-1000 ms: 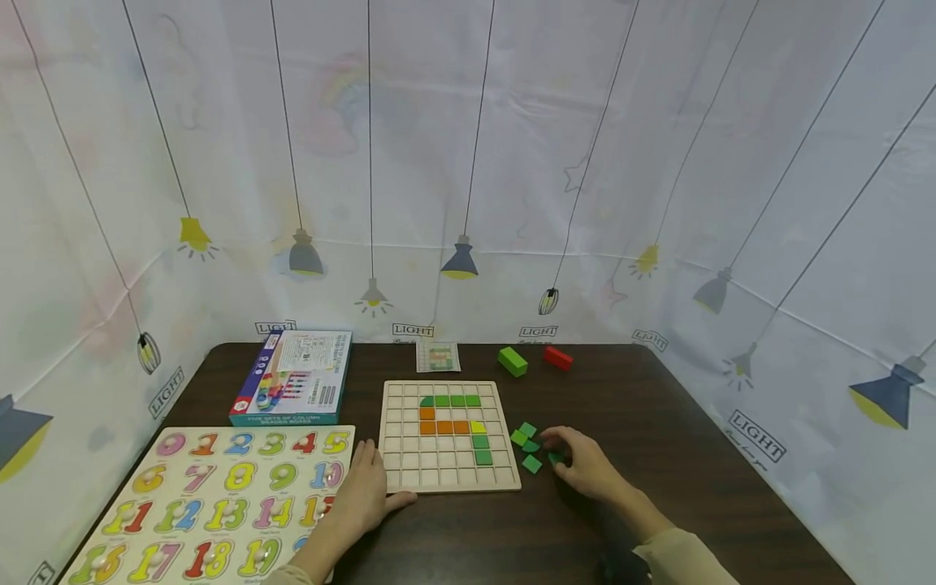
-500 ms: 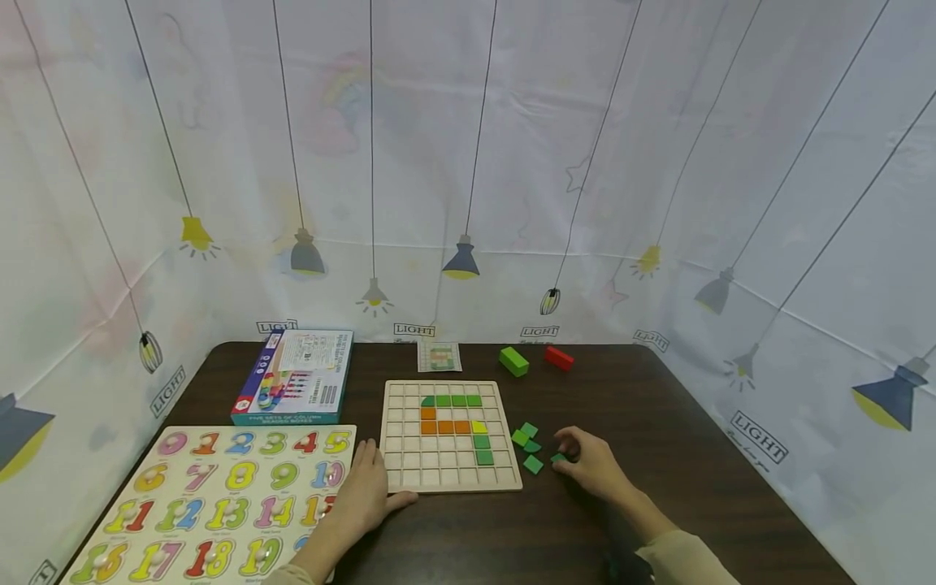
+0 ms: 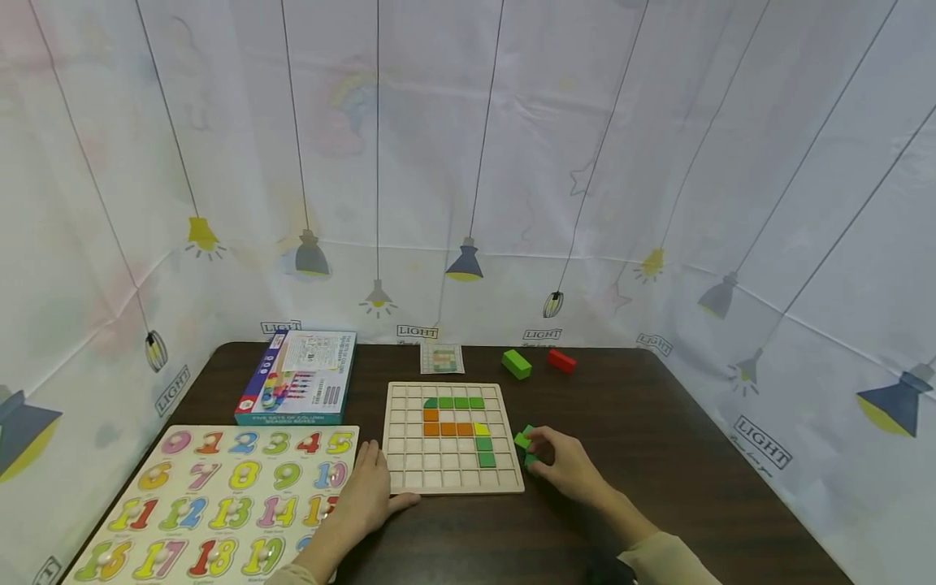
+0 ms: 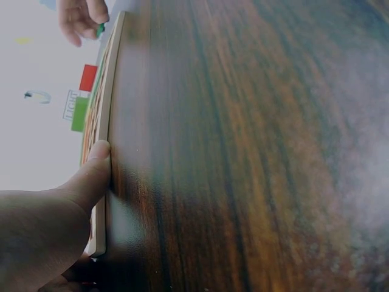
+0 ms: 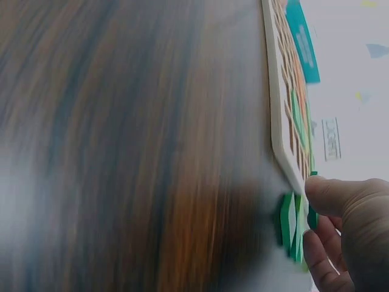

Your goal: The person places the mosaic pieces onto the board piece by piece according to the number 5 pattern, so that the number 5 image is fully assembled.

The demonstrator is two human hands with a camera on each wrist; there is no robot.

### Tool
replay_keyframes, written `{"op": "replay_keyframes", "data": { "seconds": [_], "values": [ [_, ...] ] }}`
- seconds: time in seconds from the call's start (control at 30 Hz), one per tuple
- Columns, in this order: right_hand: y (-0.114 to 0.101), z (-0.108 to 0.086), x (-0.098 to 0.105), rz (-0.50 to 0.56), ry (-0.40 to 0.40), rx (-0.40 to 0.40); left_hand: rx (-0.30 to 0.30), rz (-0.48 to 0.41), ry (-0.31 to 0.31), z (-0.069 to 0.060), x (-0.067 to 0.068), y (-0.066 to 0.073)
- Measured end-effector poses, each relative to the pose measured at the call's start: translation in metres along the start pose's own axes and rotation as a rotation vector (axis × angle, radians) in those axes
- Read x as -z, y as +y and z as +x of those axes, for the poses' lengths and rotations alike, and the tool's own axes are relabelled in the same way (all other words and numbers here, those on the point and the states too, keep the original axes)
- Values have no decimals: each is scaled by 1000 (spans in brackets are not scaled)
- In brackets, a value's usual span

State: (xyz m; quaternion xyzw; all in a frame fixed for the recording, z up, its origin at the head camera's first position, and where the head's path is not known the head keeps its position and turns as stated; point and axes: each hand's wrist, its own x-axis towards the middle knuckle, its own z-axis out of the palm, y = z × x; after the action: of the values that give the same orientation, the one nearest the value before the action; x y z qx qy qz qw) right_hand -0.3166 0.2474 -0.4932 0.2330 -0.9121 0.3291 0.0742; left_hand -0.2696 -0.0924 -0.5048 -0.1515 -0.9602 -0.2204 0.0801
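A wooden grid board (image 3: 453, 479) holds green, orange and yellow tiles in some of its squares. My left hand (image 3: 366, 496) lies at its lower left corner, fingers along the left side and thumb on the front edge; in the left wrist view the thumb (image 4: 91, 176) presses that edge. Just right of the board, my right hand (image 3: 574, 467) is over a small group of green tiles (image 3: 522, 440), partly covering them. The right wrist view shows my right hand (image 5: 358, 225) pinching a dark green tile (image 5: 312, 216) above loose green tiles (image 5: 289, 225).
A number puzzle board (image 3: 190, 487) lies at the left, with a boxed toy set (image 3: 296, 378) behind it. Behind the grid board are a small pattern card (image 3: 442, 359), a green block (image 3: 516, 365) and a red block (image 3: 561, 361). A printed curtain (image 3: 468, 162) surrounds the dark table (image 3: 695, 487).
My right hand has moved left with the dark green tile, from the table's right part to the group of green tiles. My left hand has stayed at the board.
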Motion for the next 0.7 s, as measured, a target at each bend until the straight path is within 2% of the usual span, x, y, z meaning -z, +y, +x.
{"op": "replay_keyframes", "data": {
  "seconds": [0.37,0.7],
  "values": [
    [-24,11,-28,52,-76,81,-1,0,-6,0,2,1],
    [-37,15,-39,76,-119,111,-15,27,-7,0,1,0]
  ]
}}
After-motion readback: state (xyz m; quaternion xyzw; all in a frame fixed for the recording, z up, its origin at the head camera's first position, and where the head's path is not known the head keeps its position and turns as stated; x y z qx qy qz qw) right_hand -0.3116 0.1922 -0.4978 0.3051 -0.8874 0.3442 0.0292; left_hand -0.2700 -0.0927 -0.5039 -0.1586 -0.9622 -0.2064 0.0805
